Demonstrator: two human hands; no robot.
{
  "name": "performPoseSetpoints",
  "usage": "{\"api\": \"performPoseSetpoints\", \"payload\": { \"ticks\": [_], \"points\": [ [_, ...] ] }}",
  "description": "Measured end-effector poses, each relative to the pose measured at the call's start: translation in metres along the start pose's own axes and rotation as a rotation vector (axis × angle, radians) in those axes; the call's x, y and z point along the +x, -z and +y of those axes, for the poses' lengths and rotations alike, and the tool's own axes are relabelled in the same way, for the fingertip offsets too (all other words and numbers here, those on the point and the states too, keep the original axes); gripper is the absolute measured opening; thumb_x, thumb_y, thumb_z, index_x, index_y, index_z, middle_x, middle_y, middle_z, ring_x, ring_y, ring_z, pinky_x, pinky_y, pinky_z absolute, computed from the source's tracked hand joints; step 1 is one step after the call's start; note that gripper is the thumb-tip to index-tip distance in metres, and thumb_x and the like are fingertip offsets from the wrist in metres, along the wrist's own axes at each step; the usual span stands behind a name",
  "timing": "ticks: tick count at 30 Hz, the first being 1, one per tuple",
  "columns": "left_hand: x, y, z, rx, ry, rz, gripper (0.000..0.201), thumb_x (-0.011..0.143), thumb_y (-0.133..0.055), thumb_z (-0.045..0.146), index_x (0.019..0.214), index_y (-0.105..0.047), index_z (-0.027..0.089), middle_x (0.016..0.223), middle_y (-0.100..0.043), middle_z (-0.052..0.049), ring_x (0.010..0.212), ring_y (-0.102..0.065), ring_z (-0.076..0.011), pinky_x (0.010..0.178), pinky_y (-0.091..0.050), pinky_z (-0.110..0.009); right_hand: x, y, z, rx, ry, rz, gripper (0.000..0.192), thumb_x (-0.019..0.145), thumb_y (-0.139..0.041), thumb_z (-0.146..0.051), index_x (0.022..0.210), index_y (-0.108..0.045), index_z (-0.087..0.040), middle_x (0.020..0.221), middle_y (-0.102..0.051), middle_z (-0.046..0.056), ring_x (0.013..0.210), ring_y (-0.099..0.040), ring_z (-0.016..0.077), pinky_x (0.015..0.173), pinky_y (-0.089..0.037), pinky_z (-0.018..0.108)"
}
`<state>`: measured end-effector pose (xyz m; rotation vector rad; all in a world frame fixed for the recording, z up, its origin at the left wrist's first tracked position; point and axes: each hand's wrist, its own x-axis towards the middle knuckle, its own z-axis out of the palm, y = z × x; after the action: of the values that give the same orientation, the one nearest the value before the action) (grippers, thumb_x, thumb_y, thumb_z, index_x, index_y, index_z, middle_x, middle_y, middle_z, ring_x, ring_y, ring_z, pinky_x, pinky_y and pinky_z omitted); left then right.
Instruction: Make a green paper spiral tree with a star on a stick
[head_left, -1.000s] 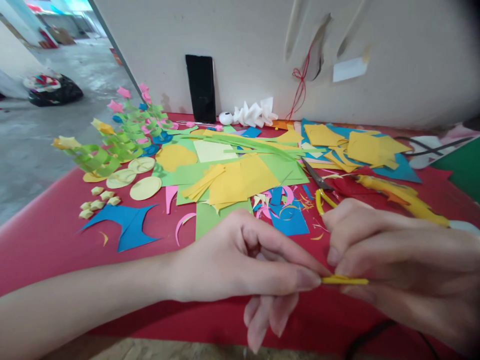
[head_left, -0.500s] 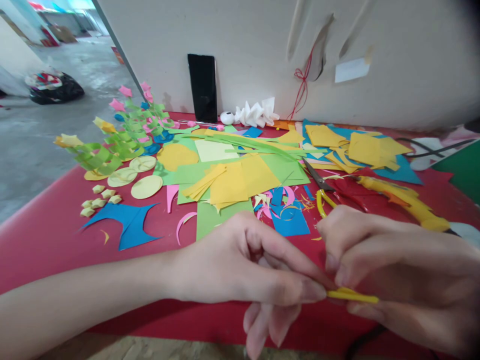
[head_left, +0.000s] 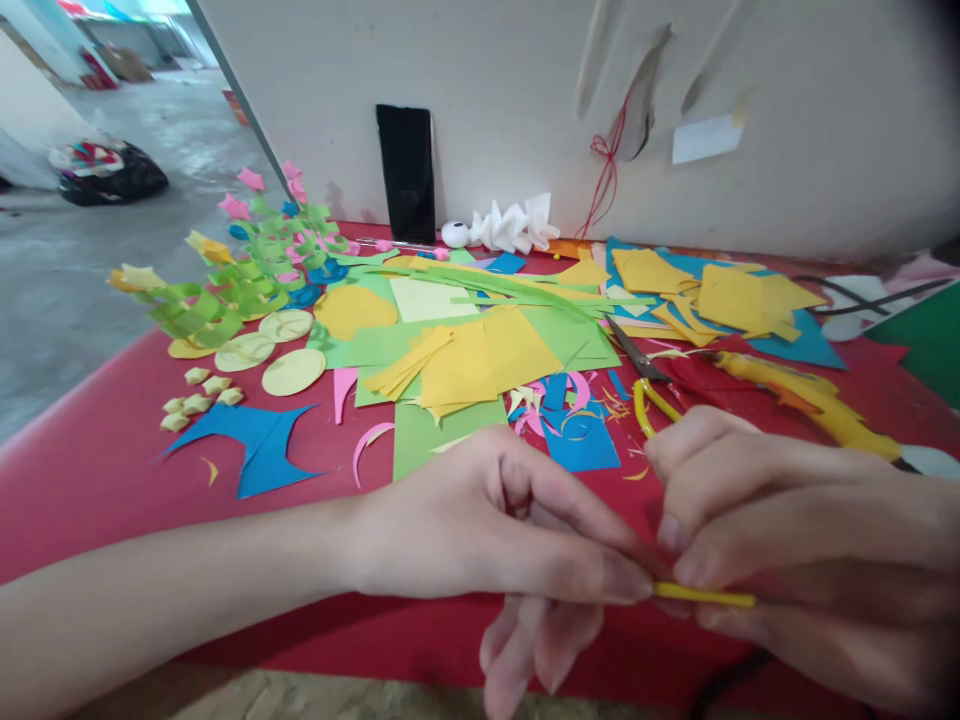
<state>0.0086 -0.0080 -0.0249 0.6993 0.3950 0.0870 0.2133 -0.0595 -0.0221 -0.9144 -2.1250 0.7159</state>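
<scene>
A thin yellow paper strip (head_left: pixel 705 597) is pinched between both hands, low and near the front edge of the red table (head_left: pixel 90 470). My left hand (head_left: pixel 487 530) grips its left end with thumb and forefinger. My right hand (head_left: pixel 810 540) holds the strip from the right, fingers curled over it. Most of the strip is hidden under the fingers. Yellow-handled scissors (head_left: pixel 645 385) lie just beyond my right hand.
Cut coloured paper covers the table: yellow squares (head_left: pixel 480 365), green sheets, a blue scrap (head_left: pixel 259 445), pale circles (head_left: pixel 292 372), small folded stars (head_left: pixel 196 395). Green paper spirals (head_left: pixel 225 290) stand at the left. A black phone (head_left: pixel 406 173) leans on the wall. A yellow tool (head_left: pixel 810 400) lies at right.
Both hands have drifted slightly lower and rightward with the strip. The strip now sticks out a little farther under my right fingers.
</scene>
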Motion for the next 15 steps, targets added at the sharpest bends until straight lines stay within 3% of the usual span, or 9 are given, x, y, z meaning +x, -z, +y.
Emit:
{"api": "performPoseSetpoints", "payload": {
  "ticks": [7,15],
  "points": [
    [-0.0010,0.0003,-0.0035,0.016,0.021,0.007,0.028,0.082,-0.046,0.000,0.081,-0.073,0.009,0.040,-0.058,0.004,0.028,-0.053,-0.0036,0.039,-0.044,-0.008,-0.0009,0.0009,0.0009,-0.011,0.009,0.039,0.013,0.074,-0.067,-0.025,0.085,-0.065,-0.031,0.077,-0.062,0.000,0.072,-0.059,0.0170,0.071,-0.054,0.031],
    [0.0018,0.0043,-0.0048,0.028,-0.023,-0.060,0.031,0.083,-0.043,-0.001,0.082,-0.072,0.010,0.037,-0.055,0.006,0.022,-0.046,-0.0015,0.029,-0.033,-0.004,0.0000,0.0019,0.0007,-0.120,0.060,0.024,0.011,0.075,-0.066,-0.027,0.084,-0.063,-0.032,0.081,-0.062,-0.001,0.078,-0.059,0.0176,0.078,-0.051,0.031]
  ]
}}
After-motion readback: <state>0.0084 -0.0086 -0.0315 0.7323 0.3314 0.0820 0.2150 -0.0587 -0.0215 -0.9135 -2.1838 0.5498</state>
